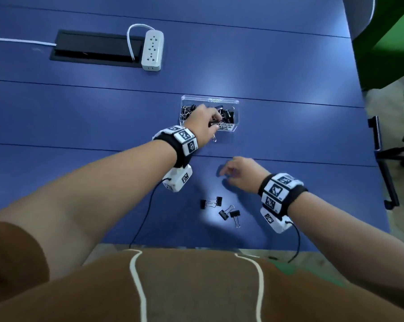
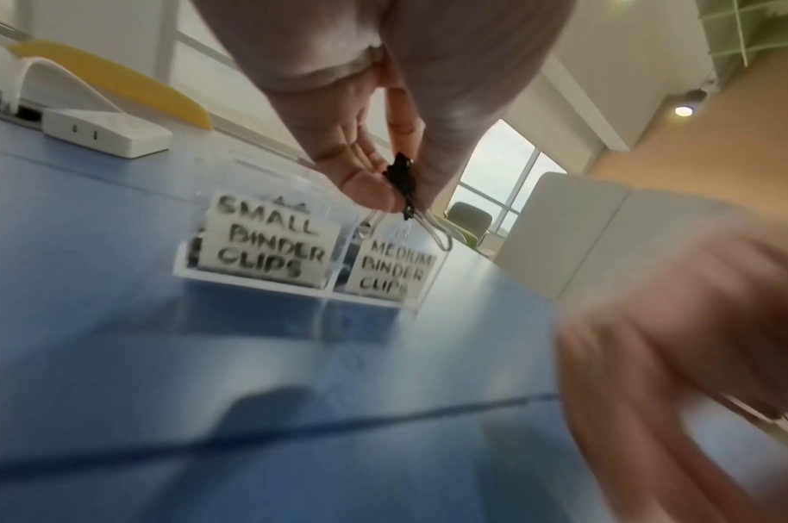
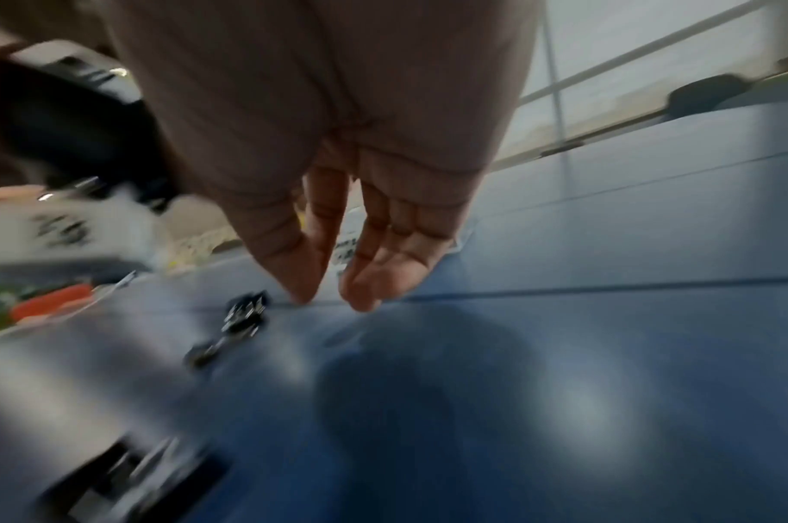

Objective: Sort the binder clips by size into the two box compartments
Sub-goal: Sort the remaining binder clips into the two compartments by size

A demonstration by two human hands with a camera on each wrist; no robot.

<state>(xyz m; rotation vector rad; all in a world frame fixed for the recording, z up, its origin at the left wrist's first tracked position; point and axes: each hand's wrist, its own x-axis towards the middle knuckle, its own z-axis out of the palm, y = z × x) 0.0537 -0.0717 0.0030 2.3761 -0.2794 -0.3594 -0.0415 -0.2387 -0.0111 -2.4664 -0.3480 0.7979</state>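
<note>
- Four binder clips (image 1: 220, 209) lie loose at the near edge of the blue table (image 1: 80, 112), in two pairs just beside each other; all are still unsorted.
- A little farther and to the right, the right hand (image 1: 239, 174) hovers just above the table with fingers loosely extended and nothing in it; the right wrist view is smeared, so its exact pose is hard to read.
- Farther on, the left hand (image 1: 202, 124) pinches one black held clip (image 2: 401, 184) between thumb and fingertips, its wire handles hanging down over the near wall of the clear box (image 1: 235, 104).
- The box stands near the table's middle, with a "small" compartment (image 2: 267, 244) on the left and a "medium" compartment (image 2: 392, 272) on the right, both already holding clips.
- The risk, as I judge it: the held clip hangs about over the divider, so letting go here could drop it into the wrong side, or its handles could catch the wall and tip it out onto the table.
- A quick reach by the right hand could also scatter the loose clips off the near edge.
- At the far left, a white power strip (image 1: 152, 49) lies beside a black cable hatch (image 1: 96, 46).
</note>
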